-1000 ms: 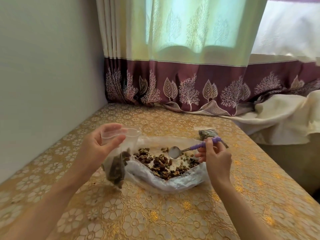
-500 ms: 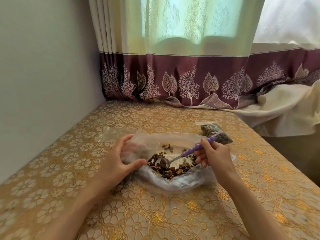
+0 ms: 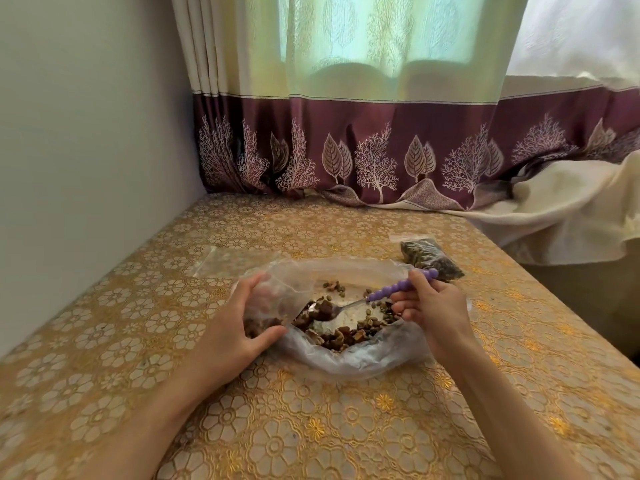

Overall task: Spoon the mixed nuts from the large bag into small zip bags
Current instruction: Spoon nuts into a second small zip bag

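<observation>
Lowered since a second ago, the small bag point(image 3: 268, 308) now sits at the large bag's point(image 3: 349, 358) left edge, clasped by the left hand point(image 3: 239, 327) between thumb and fingers. Right of that clasp, the right hand point(image 3: 433, 306) pinches the spoon's point(image 3: 377, 299) purple handle, bowl dipped among the nuts point(image 3: 343, 332). Beyond the right hand lies a filled bag point(image 3: 431, 258) on the table point(image 3: 311, 427).

Both forearms reach in from the near edge, bare. Left hand point(image 3: 239, 323) turned palm inward, thumb low, fingers curved around clear plastic. Right hand point(image 3: 433, 306) knuckles up, fingers curled, pinching a purple handle; wrist bent slightly inward.
</observation>
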`<move>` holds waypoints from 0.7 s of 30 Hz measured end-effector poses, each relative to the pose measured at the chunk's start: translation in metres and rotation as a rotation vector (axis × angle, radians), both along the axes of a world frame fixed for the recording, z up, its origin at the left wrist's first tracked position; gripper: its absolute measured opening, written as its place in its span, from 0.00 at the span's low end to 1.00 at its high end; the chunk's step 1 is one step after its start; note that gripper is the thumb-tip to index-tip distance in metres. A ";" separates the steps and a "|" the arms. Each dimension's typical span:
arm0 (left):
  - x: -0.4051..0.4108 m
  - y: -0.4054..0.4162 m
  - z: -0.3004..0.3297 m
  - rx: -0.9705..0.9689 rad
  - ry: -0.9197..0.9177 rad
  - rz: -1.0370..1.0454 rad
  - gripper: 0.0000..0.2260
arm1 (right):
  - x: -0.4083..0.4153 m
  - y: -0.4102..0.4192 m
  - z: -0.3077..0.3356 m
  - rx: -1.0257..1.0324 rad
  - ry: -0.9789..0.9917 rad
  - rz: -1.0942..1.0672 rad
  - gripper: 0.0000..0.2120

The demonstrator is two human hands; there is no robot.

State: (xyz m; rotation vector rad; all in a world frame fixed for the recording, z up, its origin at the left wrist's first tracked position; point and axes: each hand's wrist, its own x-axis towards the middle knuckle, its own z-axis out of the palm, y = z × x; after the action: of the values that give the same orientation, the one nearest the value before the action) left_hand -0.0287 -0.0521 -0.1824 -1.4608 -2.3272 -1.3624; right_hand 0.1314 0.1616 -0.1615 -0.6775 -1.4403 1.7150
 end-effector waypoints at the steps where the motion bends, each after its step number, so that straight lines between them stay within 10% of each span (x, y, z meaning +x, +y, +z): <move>1: -0.001 0.000 -0.001 0.001 0.001 -0.001 0.31 | 0.000 0.000 0.002 -0.001 0.009 -0.019 0.15; 21: -0.005 -0.002 -0.004 0.099 -0.118 -0.059 0.37 | -0.035 -0.051 0.066 0.464 0.184 0.097 0.15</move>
State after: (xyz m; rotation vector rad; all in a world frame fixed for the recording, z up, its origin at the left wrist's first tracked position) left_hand -0.0339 -0.0541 -0.1865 -1.4702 -2.2629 -1.5964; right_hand 0.0960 0.1110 -0.0958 -0.1963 -1.6771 1.3945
